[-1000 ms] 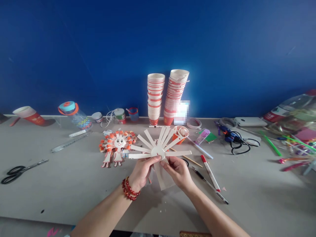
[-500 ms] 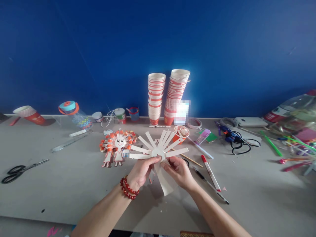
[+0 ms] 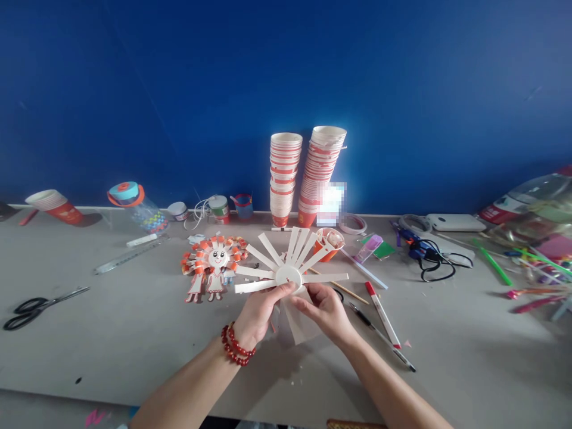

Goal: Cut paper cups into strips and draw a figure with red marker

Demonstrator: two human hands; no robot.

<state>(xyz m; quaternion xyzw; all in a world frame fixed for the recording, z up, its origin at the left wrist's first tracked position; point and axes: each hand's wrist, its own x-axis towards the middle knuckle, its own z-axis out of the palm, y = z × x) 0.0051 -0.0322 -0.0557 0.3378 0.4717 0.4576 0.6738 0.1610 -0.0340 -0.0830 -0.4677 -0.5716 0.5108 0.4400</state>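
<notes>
Between my hands is a paper cup cut into strips (image 3: 288, 277), its round white base in the middle and narrow strips fanned outward. My left hand (image 3: 263, 311) pinches the near left edge of the base with its thumb on top. My right hand (image 3: 325, 311) is closed on the near right side, at the wide uncut flap that hangs toward me. Beyond my left hand lie finished paper-cup dolls (image 3: 217, 262) with orange curled strips around a drawn face. Their rear parts are partly covered by one another.
Two tall stacks of paper cups (image 3: 285, 179) stand by the blue wall. Scissors (image 3: 44, 307) lie at the left. A red marker (image 3: 383, 316) and a black pen (image 3: 382, 335) are right of my hands. A glue gun (image 3: 417, 253) with its cord lies farther right.
The cut cup has turned and tilted slightly in my hands, and its strips and the hanging flap have shifted. Both hands keep their hold. The whole view has moved a little.
</notes>
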